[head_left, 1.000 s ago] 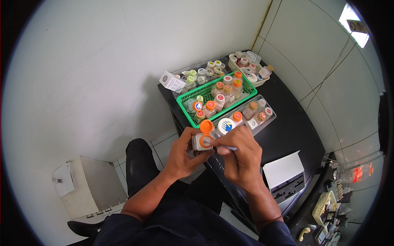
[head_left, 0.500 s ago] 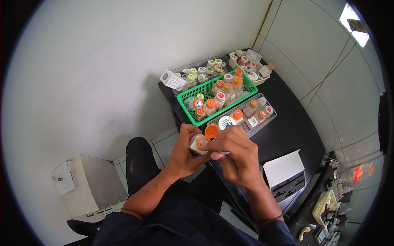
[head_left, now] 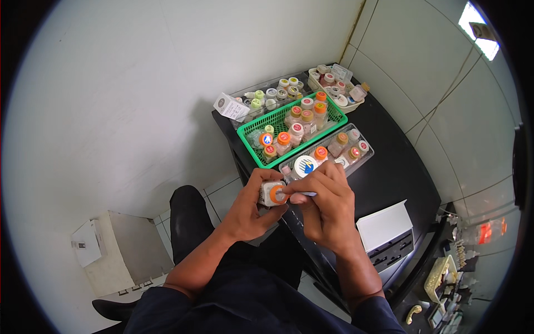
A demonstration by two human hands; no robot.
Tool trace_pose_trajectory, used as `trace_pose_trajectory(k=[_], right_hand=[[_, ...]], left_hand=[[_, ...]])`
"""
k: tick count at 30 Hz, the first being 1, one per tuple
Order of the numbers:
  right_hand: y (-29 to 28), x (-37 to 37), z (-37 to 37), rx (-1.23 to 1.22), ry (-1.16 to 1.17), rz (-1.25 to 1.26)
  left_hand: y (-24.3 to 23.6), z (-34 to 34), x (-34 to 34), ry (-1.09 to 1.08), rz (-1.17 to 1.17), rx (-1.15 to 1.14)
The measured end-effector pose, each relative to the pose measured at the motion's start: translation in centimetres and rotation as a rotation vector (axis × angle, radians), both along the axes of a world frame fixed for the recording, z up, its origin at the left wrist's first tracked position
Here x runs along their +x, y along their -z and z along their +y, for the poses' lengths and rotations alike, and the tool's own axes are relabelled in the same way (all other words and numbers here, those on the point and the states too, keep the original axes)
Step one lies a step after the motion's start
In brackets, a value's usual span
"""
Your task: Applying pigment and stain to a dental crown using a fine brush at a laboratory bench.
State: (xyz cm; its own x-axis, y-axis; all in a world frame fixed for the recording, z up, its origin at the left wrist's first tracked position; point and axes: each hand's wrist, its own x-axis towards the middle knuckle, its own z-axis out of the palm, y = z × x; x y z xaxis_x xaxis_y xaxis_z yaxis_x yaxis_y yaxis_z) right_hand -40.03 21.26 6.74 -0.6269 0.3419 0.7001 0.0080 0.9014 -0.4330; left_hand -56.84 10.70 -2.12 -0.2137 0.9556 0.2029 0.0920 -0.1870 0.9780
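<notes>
Right now, a small squarish jar (head_left: pixel 265 192) with an orange collar (head_left: pixel 273 195) is sitting in the left hand (head_left: pixel 247 211), held up by the near left edge of the bench (head_left: pixel 400 183). Left fingers are curling round its far side; the thumb is pressing from the near side. The right hand (head_left: pixel 328 209) is pinching a slim pale tool (head_left: pixel 312 194) between thumb and fingers, and its tip is meeting the orange collar; from where I'm standing, I can't tell how far in it is going.

Just beyond the hands, a white-lidded jar (head_left: pixel 305 166) is standing at the near end of a clear tray (head_left: pixel 359 167), other capped bottles sharing the tray. Alongside, a green basket (head_left: pixel 243 146) is holding more bottles, mostly orange-, white- and tan-capped. Farther back, a cream basket (head_left: pixel 359 104) is carrying small containers. Off to the right, a slotted dark case (head_left: pixel 392 253) is lying beside a white panel (head_left: pixel 384 225).
</notes>
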Motion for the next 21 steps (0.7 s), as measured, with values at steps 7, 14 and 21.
trace_pose_trajectory(k=[7,14,21], right_hand=[[0.3,-0.5,0.1,-0.034,-0.026,-0.028],[0.1,-0.4,-0.4,0.014,0.037,-0.006],[0.7,-0.5,0.5,-0.074,-0.081,0.005]], left_hand=[[2.0,0.3,0.1,-0.144,0.034,0.017],[1.3,0.5,0.5,-0.171,0.149,0.143],[0.6,-0.1,-0.2,-0.071,0.111,0.064]])
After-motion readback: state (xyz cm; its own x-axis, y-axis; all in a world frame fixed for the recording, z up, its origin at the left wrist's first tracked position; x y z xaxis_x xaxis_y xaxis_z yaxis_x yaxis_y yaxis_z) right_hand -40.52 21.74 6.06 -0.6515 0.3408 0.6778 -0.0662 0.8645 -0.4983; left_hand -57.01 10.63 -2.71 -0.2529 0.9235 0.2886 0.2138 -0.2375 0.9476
